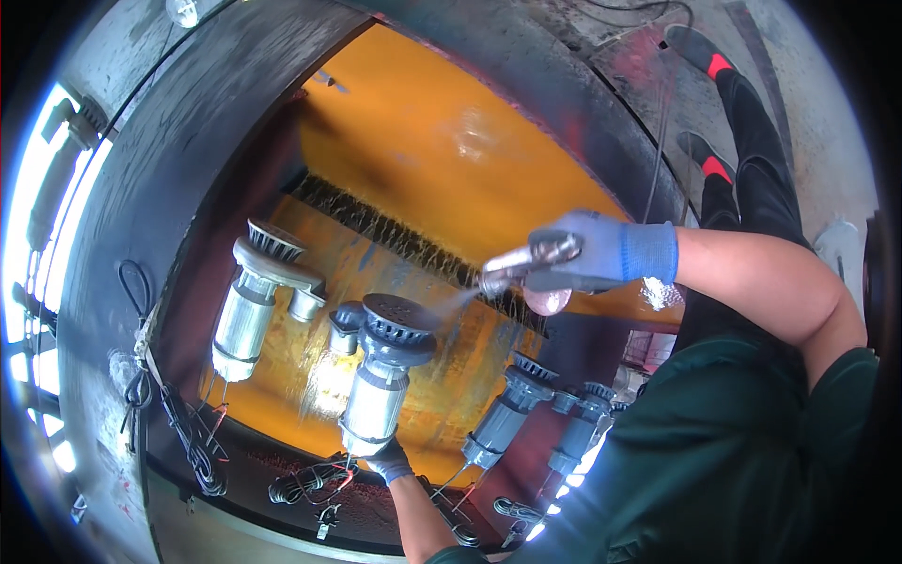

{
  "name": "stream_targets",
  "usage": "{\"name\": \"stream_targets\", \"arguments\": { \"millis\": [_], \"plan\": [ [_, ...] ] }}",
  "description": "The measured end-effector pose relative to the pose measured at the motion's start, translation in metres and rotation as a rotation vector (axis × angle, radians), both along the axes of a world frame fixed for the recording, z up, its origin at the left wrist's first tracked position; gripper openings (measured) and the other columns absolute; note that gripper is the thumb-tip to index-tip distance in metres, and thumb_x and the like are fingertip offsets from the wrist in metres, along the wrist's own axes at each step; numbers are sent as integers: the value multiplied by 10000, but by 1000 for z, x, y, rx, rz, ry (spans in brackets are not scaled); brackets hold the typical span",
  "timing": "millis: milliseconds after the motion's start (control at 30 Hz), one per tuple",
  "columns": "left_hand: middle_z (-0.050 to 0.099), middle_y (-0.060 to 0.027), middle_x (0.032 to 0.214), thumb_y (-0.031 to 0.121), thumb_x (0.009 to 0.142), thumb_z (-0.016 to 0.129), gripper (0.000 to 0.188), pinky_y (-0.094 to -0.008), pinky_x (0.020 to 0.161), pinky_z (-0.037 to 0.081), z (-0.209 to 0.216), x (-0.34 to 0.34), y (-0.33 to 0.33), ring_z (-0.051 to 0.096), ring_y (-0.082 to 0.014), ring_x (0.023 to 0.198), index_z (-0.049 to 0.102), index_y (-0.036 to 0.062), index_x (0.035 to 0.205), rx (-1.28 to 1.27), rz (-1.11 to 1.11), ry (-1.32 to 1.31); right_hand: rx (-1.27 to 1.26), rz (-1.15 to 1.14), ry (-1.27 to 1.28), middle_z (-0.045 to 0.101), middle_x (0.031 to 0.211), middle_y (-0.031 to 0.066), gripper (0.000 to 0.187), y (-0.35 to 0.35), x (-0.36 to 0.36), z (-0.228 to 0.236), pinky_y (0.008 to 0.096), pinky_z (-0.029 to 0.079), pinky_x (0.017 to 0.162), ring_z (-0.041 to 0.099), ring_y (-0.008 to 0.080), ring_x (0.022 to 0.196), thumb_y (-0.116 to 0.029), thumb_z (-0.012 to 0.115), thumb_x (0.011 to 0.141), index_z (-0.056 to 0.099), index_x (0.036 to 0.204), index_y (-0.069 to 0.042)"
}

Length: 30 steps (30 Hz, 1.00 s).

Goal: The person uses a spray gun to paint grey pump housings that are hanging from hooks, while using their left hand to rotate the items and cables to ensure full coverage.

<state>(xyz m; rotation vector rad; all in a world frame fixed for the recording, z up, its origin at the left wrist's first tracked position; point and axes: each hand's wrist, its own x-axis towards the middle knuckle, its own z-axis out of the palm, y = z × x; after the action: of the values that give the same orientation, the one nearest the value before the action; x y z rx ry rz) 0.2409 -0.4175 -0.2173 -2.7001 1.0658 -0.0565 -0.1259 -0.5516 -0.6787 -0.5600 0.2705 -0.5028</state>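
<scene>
In a blue work glove, my right hand [597,252] is closed around a metal spray gun [512,265]. A grey mist leaves its nozzle toward a submersible pump [376,399], whose slotted top and collar are dark grey while its lower body is bare silver. My left hand [390,462], also gloved, grips this pump at its base; some fingers are hidden behind it. To the left stands a pump [246,320] of bare silver metal. On the right a pump [507,414] is grey all over, with another grey pump [580,437] beyond it.
Behind the pumps rises a booth with a yellow-orange wall [413,113] and a dark slot along which water seems to run. Coiled black cables [305,484] hang below the pumps along the front ledge. A dark metal side panel [141,216] borders the left.
</scene>
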Motion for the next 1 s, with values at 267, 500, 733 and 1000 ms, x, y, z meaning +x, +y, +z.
{"name": "stream_targets", "arguments": {
  "millis": [267,500,733,1000],
  "plan": [
    [702,-31,1228,293,919,776,391,-328,909,556,6,29,18,684,-174,1105,673,104,1245,773,-243,-660,-127,423,217,726,737,41,318,-1,14,7,357,519,663,689,172,694,-418,751,924,729,881,-104],
    [703,0,1246,305,944,742,351,-313,930,536,26,71,52,666,-145,1143,688,149,1254,643,-315,-625,416,198,241,707,758,16,341,-22,16,27,271,462,499,601,67,578,-438,728,956,733,1053,-111],
    [701,-80,1227,193,916,717,371,-345,962,543,16,57,27,672,-210,1129,674,89,1269,509,-238,-497,-458,402,298,710,761,133,289,-41,-12,68,412,546,687,716,306,725,-356,767,913,705,923,-73],
    [618,-73,1444,161,1050,538,454,-341,1087,488,37,110,65,593,-211,1295,522,49,1490,61,48,-30,-736,-7,384,665,795,169,319,-80,1,157,518,508,746,673,408,831,-374,723,936,616,890,-77]
  ]
}}
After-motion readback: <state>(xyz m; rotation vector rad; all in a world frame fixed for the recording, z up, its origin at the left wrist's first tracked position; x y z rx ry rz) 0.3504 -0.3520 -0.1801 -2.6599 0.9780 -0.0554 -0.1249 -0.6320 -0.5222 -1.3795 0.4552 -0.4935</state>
